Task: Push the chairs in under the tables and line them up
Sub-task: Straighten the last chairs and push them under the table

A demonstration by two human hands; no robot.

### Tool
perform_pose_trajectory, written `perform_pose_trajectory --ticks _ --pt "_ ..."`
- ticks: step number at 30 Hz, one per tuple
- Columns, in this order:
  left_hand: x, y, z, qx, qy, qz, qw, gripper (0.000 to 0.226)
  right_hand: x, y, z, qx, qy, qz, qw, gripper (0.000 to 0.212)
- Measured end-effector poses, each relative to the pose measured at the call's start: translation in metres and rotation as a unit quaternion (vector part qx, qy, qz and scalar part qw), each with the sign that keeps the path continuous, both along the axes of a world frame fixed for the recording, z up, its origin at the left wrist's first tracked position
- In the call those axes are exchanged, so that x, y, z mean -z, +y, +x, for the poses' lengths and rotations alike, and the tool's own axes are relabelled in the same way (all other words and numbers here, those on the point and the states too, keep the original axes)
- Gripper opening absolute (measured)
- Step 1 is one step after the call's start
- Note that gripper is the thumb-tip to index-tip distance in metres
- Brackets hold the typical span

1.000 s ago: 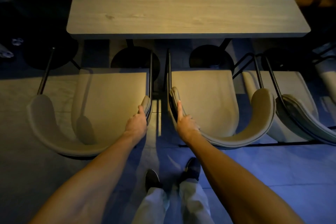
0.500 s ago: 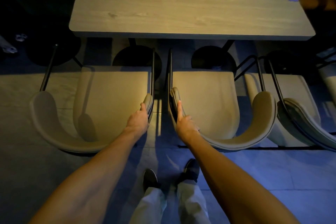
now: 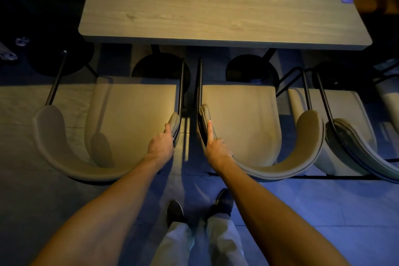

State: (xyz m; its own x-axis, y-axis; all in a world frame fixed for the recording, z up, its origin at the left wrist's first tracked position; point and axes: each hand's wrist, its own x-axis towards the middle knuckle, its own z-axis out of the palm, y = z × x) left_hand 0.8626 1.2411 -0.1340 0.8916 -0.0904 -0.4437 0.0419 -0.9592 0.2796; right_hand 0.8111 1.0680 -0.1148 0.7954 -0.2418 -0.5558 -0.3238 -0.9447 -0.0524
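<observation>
Two chairs, one per hand, and neither seat is under the table (image 3: 216, 34) yet. The left chair (image 3: 133, 119) sits with its front edge short of the tabletop; the left hand (image 3: 161, 146) is wrapped round the tip of its backrest. Just beside it, the right hand (image 3: 216, 147) lies on the right chair (image 3: 239, 123), forefinger stretched along the rim, other fingers curled over it. I'd push both forward evenly, keeping that narrow gap parallel, and mind the black round bases (image 3: 160, 71) underneath. Further right, a third chair (image 3: 345, 136) looks skewed.
</observation>
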Motion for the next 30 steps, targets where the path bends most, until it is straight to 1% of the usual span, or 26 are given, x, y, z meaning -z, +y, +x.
perform_pose_trajectory --ticks 3,4,6,7,8,9,11,12,13,15,16,18,19,22,23,26,27,28,29,30 --pt "-0.001 -0.001 0.003 0.001 0.009 -0.006 1.000 0.050 0.012 -0.003 0.000 -0.005 -0.019 -0.004 1.000 0.089" --pt "-0.001 -0.001 0.004 -0.002 0.010 -0.011 1.000 0.050 0.011 -0.007 -0.001 -0.012 -0.006 -0.003 1.000 0.082" --pt "0.000 -0.003 0.004 -0.002 0.005 -0.009 1.000 0.049 0.008 -0.011 0.000 0.056 -0.032 0.070 0.995 0.059" --pt "0.000 -0.003 0.005 -0.002 0.001 -0.006 1.000 0.049 0.004 -0.010 0.000 0.102 -0.029 0.112 0.988 0.059" --pt "0.000 -0.004 0.006 -0.002 -0.002 -0.002 1.000 0.049 0.002 -0.011 0.003 0.129 -0.032 0.125 0.983 0.060" --pt "0.001 -0.004 0.005 0.000 -0.006 0.000 1.000 0.050 0.003 -0.011 0.003 0.112 -0.028 0.103 0.988 0.063" --pt "0.003 -0.003 0.003 0.002 -0.011 0.006 1.000 0.052 0.020 -0.010 0.003 0.071 -0.024 0.076 0.994 0.105" --pt "0.003 -0.002 0.001 0.003 -0.011 0.008 1.000 0.054 0.025 -0.009 0.002 0.071 -0.018 0.081 0.994 0.112" --pt "0.004 -0.001 -0.001 0.003 -0.010 0.010 1.000 0.056 0.025 -0.008 0.002 0.096 -0.017 0.092 0.991 0.105" --pt "0.004 -0.001 -0.004 0.005 -0.012 0.007 1.000 0.057 0.012 -0.007 0.001 0.170 -0.026 0.124 0.977 0.071" --pt "0.004 -0.002 -0.005 0.007 -0.012 0.005 1.000 0.056 0.009 -0.008 0.002 0.173 -0.028 0.126 0.976 0.070" --pt "0.003 -0.004 -0.005 0.010 -0.017 0.011 1.000 0.055 0.012 -0.008 0.001 0.120 -0.058 0.098 0.986 0.092" --pt "0.002 -0.005 -0.004 0.015 -0.019 0.014 1.000 0.055 0.015 -0.009 0.001 0.102 -0.065 0.095 0.988 0.097" --pt "0.002 -0.005 -0.001 0.021 -0.008 0.006 1.000 0.054 0.018 -0.011 0.000 0.075 -0.031 0.069 0.994 0.099" --pt "0.001 -0.005 -0.001 0.019 -0.006 0.005 1.000 0.053 0.018 -0.011 0.001 0.084 -0.032 0.073 0.993 0.100" --pt "0.001 -0.005 0.003 0.022 -0.006 0.000 1.000 0.052 0.020 -0.014 0.002 0.048 -0.043 0.091 0.994 0.102" --pt "-0.001 -0.005 0.003 0.021 -0.003 0.001 1.000 0.051 0.020 -0.014 0.002 0.055 -0.048 0.104 0.992 0.105" --pt "0.000 -0.005 0.004 0.020 -0.001 -0.001 1.000 0.049 0.019 -0.015 0.000 0.043 -0.053 0.094 0.993 0.105" --pt "-0.003 -0.004 0.004 0.018 0.005 -0.002 1.000 0.046 0.017 -0.014 0.000 0.056 -0.042 0.095 0.993 0.100" --pt "-0.002 -0.003 0.005 0.019 0.007 -0.006 1.000 0.043 0.015 -0.014 0.000 0.053 -0.039 0.089 0.994 0.090"
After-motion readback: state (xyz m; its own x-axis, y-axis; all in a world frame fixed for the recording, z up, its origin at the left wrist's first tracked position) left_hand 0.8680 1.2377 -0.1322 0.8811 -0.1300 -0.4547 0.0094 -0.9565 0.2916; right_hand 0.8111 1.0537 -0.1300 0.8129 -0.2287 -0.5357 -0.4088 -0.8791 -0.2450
